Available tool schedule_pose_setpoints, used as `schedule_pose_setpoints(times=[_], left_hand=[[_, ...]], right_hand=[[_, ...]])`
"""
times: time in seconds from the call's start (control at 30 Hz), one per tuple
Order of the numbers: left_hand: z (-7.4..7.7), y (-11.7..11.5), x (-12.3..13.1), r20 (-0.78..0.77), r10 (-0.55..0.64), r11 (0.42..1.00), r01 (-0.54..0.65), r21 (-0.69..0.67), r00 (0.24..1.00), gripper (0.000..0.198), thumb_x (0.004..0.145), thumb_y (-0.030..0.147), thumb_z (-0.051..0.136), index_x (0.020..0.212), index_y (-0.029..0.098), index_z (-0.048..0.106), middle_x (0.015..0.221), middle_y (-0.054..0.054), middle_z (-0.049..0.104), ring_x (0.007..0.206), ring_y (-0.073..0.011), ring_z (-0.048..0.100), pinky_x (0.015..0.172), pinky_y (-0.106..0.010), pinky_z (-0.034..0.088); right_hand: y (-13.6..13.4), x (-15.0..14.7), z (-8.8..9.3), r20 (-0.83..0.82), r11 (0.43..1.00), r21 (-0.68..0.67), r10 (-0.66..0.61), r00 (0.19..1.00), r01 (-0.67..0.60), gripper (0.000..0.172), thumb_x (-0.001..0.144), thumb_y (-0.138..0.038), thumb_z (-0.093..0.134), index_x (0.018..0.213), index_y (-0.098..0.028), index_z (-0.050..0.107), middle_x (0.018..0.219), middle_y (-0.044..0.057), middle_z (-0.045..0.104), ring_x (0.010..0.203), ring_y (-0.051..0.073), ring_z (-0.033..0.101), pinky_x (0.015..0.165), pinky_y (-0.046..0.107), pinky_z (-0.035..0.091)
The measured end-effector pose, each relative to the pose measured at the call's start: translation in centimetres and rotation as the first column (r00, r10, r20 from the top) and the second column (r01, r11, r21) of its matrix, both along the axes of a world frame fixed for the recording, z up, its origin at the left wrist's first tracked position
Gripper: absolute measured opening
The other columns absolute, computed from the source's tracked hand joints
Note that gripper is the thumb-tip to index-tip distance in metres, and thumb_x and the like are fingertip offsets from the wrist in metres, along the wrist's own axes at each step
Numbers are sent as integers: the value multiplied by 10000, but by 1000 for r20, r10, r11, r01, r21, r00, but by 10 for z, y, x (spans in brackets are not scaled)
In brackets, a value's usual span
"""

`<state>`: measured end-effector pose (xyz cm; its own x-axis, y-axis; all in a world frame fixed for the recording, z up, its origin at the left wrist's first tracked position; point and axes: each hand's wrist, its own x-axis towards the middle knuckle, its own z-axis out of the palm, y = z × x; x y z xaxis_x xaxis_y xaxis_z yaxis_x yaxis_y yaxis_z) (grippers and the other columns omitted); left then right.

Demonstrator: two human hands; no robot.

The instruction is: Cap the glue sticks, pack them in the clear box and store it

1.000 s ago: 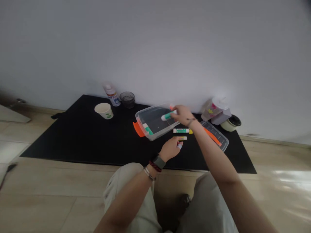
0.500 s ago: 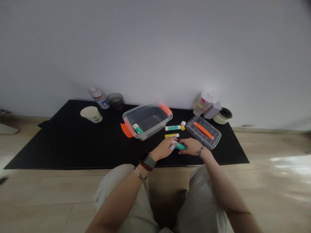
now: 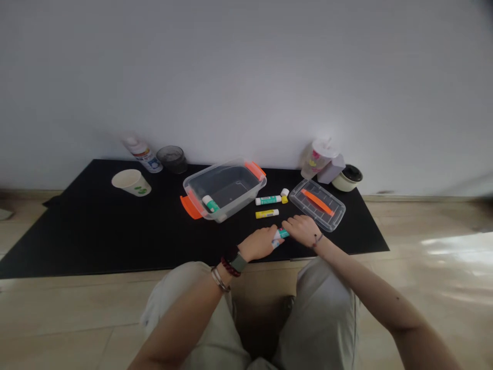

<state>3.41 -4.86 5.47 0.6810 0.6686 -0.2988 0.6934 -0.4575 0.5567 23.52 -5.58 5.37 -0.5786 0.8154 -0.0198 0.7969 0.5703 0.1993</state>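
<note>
Since the first frame, we see the right hand shifted from over the clear box to beside the left hand. Black worktop below; lid right of box; green-white stick near front edge, both grips clamped on it.

"Where did the camera sit?"

"It sat on the wearer's head, 1 view facing forward and down past the knees."

"How near was it?"

"Far enough back that nearly the whole counter fit. The wall filled the upper part, and the hands lay below centre."
</note>
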Motion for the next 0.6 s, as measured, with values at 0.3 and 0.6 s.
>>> schedule_pose_setpoints(times=[0.3, 0.6], left_hand=[[-5, 16, 1, 424, 198, 682, 186, -707, 884, 424, 896, 610, 506, 839, 202, 409, 620, 73, 436, 488, -76, 400, 529, -235, 333], [-3, 25, -34, 417, 193, 724, 158, -671, 888, 434, 930, 608, 445, 956, 179, 506, 742, 19, 492, 611, -114, 489, 592, -251, 421]], right_hand=[[13, 15, -9, -81, 866, 422, 330, 940, -268, 254, 1007, -205, 476, 806, -216, 630, 605, -19, 522, 587, 128, 384, 595, 332, 202], [28, 119, 40, -67, 774, 134, -615, 785, 618, 295, 963, -389, 498, 1037, -158, 665, 895, 118, 673, 790, 205, 579, 613, 287, 339]])
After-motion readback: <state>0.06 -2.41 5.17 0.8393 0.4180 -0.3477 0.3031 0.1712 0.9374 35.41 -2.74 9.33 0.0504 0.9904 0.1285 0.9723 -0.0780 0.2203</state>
